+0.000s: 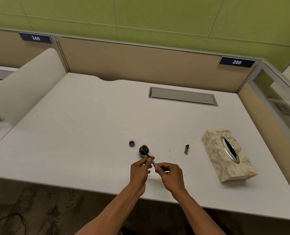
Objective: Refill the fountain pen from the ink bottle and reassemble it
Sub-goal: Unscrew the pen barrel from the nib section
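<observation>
Though slim, pen [151, 159] over round bottle [143, 150]

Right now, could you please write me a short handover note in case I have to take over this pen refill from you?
Left hand: fingers pinch the front of the pen section, its tip at the mouth of the ink bottle.
Right hand: fingers pinch the rear end of the same section.
On the desk: the open ink bottle; its bottle cap to its left; a dark pen part with a clip to the right, beside the tissue box.
Done: bottle opened, pen taken apart.
Left: finish filling (ink level not visible), reassemble the pen, recap the bottle.
</observation>
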`<action>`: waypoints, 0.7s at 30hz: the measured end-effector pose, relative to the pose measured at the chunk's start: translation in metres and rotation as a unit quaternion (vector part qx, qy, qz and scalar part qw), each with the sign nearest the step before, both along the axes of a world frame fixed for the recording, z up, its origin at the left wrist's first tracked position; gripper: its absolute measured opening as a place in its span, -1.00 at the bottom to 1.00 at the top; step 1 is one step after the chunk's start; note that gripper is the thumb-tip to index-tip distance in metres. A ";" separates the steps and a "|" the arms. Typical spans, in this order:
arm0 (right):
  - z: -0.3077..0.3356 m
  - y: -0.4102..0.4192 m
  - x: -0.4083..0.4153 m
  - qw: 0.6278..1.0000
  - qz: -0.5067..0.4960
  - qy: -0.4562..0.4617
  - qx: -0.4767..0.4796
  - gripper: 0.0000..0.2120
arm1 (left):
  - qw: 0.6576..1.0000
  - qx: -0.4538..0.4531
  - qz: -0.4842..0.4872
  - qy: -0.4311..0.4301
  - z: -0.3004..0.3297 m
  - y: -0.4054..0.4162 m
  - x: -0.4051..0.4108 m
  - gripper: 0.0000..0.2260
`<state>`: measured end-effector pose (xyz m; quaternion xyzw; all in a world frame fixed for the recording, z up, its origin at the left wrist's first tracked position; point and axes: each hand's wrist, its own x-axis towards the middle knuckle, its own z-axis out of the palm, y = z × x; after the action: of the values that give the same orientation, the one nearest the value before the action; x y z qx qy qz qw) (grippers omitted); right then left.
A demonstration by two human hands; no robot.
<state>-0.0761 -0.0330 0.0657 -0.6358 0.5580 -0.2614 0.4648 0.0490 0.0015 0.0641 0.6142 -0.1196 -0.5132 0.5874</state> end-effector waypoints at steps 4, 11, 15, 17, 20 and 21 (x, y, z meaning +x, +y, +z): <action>-0.003 0.004 0.004 0.995 0.001 0.048 -0.087 -0.93 | 1.000 0.013 0.014 0.012 -0.002 0.000 0.000 -0.85; -0.014 0.013 0.010 0.972 0.008 0.127 -0.200 -0.93 | 0.998 0.039 0.029 0.035 -0.011 0.006 0.003 -0.90; -0.002 0.014 0.009 0.997 0.000 0.046 -0.058 -0.88 | 0.998 0.035 0.014 0.051 -0.009 0.009 0.011 -0.91; 0.005 0.012 0.009 1.000 0.009 0.018 0.023 -0.78 | 0.997 0.034 0.005 0.065 -0.008 0.010 0.014 -0.91; 0.011 0.009 0.005 0.991 0.046 -0.005 0.126 -0.58 | 0.996 0.031 -0.007 0.080 -0.010 0.012 0.017 -0.90; 0.012 0.008 0.003 0.989 0.054 -0.010 0.134 -0.59 | 0.996 0.031 -0.011 0.081 -0.010 0.013 0.017 -0.90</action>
<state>-0.0731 -0.0250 0.0779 -0.5943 0.5482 -0.1646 0.5649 0.0657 0.0141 0.0543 0.5872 -0.0627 -0.5711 0.5702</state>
